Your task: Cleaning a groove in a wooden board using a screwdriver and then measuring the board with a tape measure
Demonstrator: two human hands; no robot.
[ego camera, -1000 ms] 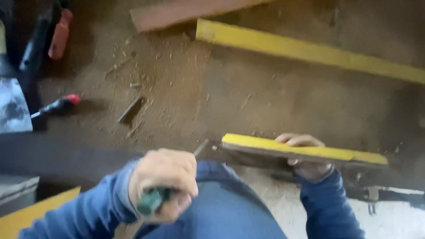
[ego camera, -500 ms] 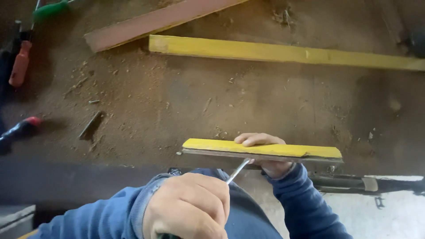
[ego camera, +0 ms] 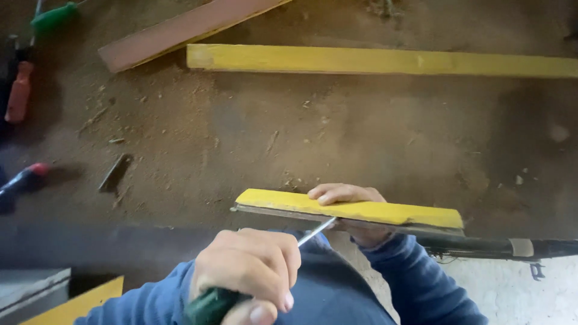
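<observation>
Head view: left hand [ego camera: 247,268] closes its grip on the green screwdriver [ego camera: 208,306], tip under the yellow strip [ego camera: 349,210] held by right hand [ego camera: 349,201]; keep the shaft straight, press steadily.

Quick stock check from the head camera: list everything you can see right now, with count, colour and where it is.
short board: 1, yellow top, held edge-up at lower centre
screwdriver: 1, green handle, metal shaft running up to the short board's underside
long board: 1, yellow, flat on the ground across the top
plank: 1, reddish, angled at top left
green tool: 1, green handle, top left corner
orange tool: 1, orange handle, left edge
red-tipped tool: 1, black and red, left edge
dark rod: 1, dark, on the ground at left
ground: brown, strewn with sawdust
yellow piece: 1, yellow, bottom left corner
left hand: grips the screwdriver
right hand: grips the short board
sleeves: 2, blue
</observation>
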